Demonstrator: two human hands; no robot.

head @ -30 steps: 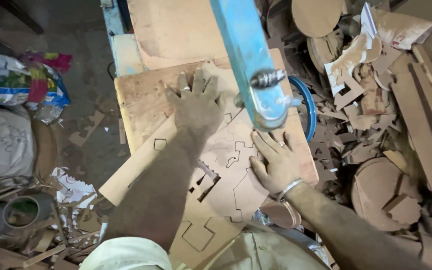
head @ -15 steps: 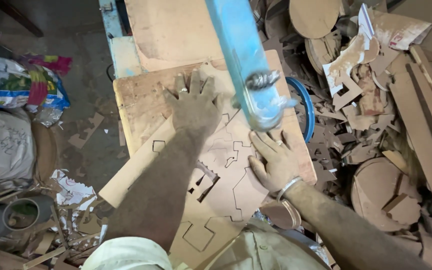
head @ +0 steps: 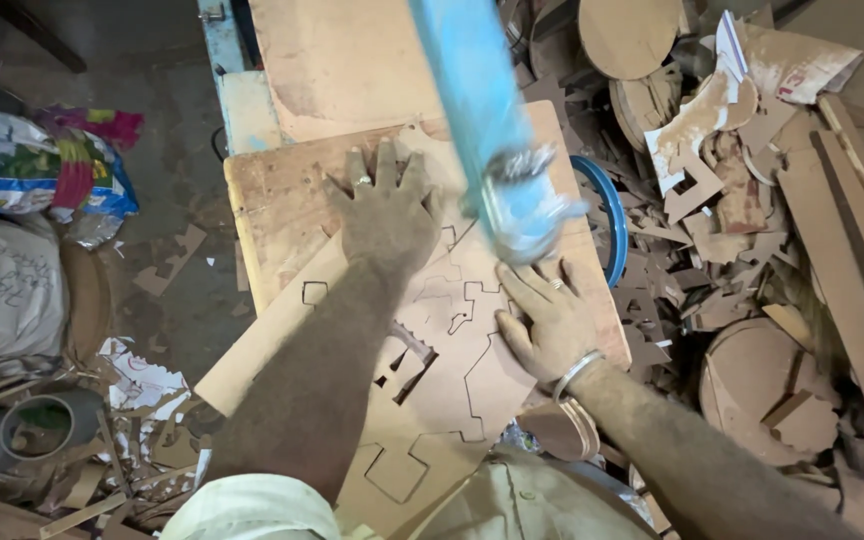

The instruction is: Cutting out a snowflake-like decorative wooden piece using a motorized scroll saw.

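Left hand (head: 387,215) lies flat, fingers spread, palm pressed on a thin fibreboard sheet (head: 422,400) marked with outlined shapes and pierced by cut-outs; nothing is clasped. Right hand (head: 547,320) also lies open and flat on the same sheet, a metal bangle (head: 577,372) at the wrist. The sheet rests on a wooden saw table (head: 272,200). Between and just beyond the two hands stands the blue saw arm (head: 482,120), blurred. Offcuts (head: 712,220) lie heaped beyond the right hand.

The long blue metal saw arm (head: 482,130) now looks tilted and blurry; before it stood straighter and sharp. Its round silver end (head: 524,200) now sits lower, just above the right hand (head: 550,322).
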